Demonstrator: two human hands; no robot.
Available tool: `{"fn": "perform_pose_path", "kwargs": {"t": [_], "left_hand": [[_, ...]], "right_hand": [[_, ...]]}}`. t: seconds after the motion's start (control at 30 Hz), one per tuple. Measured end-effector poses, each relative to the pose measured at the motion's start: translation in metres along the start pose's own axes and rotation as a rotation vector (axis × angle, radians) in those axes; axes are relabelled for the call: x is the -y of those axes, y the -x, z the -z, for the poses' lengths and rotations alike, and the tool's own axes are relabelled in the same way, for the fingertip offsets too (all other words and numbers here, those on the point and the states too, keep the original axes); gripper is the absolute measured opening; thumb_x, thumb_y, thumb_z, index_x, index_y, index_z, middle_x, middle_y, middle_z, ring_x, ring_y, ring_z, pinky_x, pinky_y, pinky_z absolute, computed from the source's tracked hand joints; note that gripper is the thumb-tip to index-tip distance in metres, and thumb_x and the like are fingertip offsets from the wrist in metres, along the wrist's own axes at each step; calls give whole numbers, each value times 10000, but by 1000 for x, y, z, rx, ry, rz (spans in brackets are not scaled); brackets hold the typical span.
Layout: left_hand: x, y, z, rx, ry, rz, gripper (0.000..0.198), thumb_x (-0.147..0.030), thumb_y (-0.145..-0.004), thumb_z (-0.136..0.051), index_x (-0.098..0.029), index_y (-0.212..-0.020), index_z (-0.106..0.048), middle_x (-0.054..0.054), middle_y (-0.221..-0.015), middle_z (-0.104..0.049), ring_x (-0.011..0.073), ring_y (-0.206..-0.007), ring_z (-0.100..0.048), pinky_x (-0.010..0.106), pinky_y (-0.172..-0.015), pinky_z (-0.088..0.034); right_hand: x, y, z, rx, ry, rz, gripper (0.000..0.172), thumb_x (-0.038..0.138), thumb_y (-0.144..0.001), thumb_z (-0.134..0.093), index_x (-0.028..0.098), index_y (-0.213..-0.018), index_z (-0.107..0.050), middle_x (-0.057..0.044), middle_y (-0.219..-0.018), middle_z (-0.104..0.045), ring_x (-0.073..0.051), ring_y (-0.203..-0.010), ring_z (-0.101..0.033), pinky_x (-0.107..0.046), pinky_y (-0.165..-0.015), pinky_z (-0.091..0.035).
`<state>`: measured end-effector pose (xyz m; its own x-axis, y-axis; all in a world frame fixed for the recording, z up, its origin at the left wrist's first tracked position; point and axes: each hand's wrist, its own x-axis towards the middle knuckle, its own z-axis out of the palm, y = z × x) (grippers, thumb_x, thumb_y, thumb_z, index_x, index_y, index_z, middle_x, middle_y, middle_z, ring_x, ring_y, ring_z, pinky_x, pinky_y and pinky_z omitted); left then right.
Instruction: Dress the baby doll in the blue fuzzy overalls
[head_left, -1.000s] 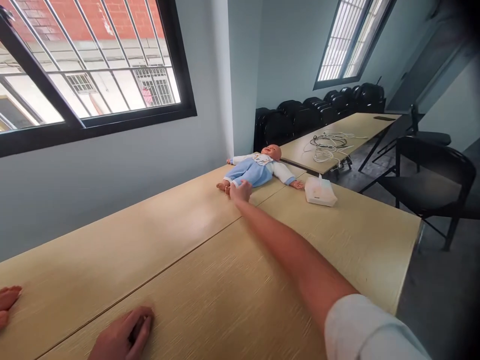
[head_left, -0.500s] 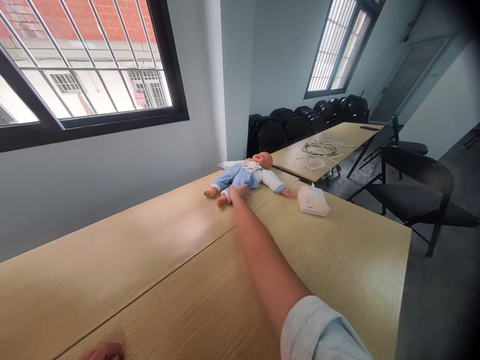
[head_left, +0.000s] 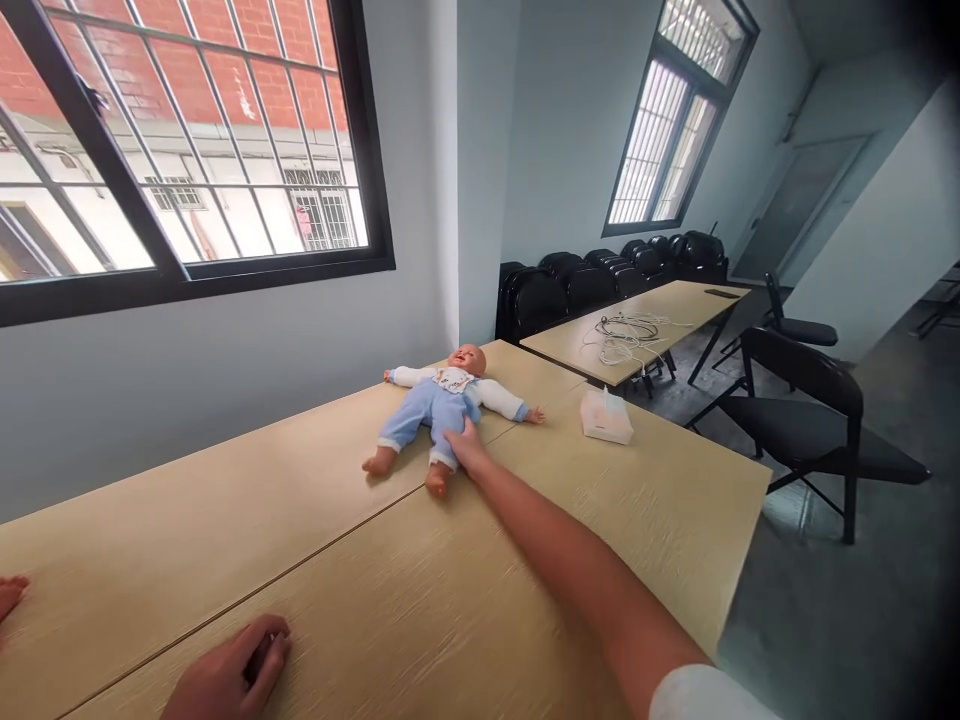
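A baby doll point(head_left: 437, 405) in blue trousers and a white top with blue cuffs lies on its back on the light wooden table point(head_left: 360, 600). Its head points away from me and its legs are spread toward me. My right hand point(head_left: 466, 450) is stretched out and closed around the doll's leg on the right, above the ankle; some fingers are hidden behind the leg. Low at the left, my left hand point(head_left: 232, 670) rests over the table with loosely curled fingers. Nothing shows in it, and it is apart from the doll.
A tissue box point(head_left: 607, 417) stands right of the doll. Tangled cables point(head_left: 630, 335) lie on a farther table point(head_left: 675, 300). A black folding chair point(head_left: 806, 400) is at the right. Partly visible at the left edge is a skin-coloured hand or foot point(head_left: 11, 595).
The doll has come closer to me and slightly left, with my right hand still on its leg. My left hand shows more fully, and my view has shifted.
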<state>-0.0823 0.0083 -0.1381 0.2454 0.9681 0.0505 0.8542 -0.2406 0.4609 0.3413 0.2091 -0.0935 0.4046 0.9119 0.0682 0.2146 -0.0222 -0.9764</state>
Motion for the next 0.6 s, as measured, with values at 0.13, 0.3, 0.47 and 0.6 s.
{"fn": "perform_pose_path", "kwargs": {"t": [0.13, 0.3, 0.47, 0.6], "left_hand": [[-2, -1, 4, -102, 83, 23, 359, -534, -979, -469, -264, -993, -705, -35, -742, -700, 153, -627, -638, 224, -626, -506], [-4, -1, 11, -316, 186, 51, 415, -542, -981, -430, -223, -959, -695, -38, -617, -616, 163, -544, -569, 241, -556, -469], [-16, 10, 9, -323, 116, -53, 284, -415, -951, -490, -231, -950, -706, -45, -624, -639, 148, -540, -587, 235, -565, -462], [-33, 38, 0, -300, 68, -226, 224, -299, -958, -490, -239, -977, -705, -36, -693, -702, 129, -544, -616, 228, -582, -479]], "right_hand": [[5, 58, 6, 144, -116, 15, 732, 198, -775, -666, 95, -1483, -512, -167, -1361, -673, -337, -1205, -651, -424, -1013, -521], [9, 127, 18, 303, -171, -17, 753, 261, -704, -647, 146, -1440, -541, -111, -1299, -713, -310, -1135, -675, -422, -995, -550], [14, 182, 32, 462, -163, -43, 793, 241, -663, -651, 167, -1445, -538, -116, -1400, -667, -324, -1234, -641, -435, -1046, -527], [15, 219, 43, 624, -165, -31, 818, 238, -675, -651, 184, -1479, -512, -114, -1443, -642, -338, -1292, -614, -467, -1079, -509]]}}
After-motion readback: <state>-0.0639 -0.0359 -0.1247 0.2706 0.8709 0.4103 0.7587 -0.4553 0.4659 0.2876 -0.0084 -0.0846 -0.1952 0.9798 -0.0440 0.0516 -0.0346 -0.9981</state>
